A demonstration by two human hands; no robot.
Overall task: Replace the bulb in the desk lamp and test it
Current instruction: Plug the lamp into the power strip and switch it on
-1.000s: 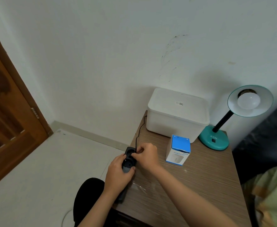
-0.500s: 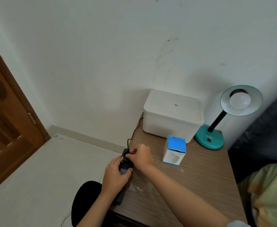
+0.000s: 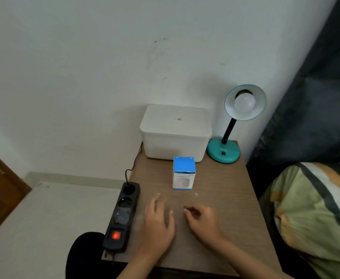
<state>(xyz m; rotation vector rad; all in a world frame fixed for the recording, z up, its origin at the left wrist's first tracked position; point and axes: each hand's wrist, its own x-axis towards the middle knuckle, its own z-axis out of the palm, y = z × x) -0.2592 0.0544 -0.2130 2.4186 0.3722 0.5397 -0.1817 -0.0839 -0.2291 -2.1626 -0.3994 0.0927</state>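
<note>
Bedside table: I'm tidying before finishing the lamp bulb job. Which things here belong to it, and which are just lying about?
For the job:
desk lamp
bulb in its shade
bulb box
power strip, switch lit red
lamp cord

Lying about:
white lidded box
pillow

Both my hands, left (image 3: 158, 222) and right (image 3: 202, 221), are bare: no gloves, rings or watch. My forearms are bare too, no sleeves showing, and there's my knee (image 3: 84, 254) in black.
</note>
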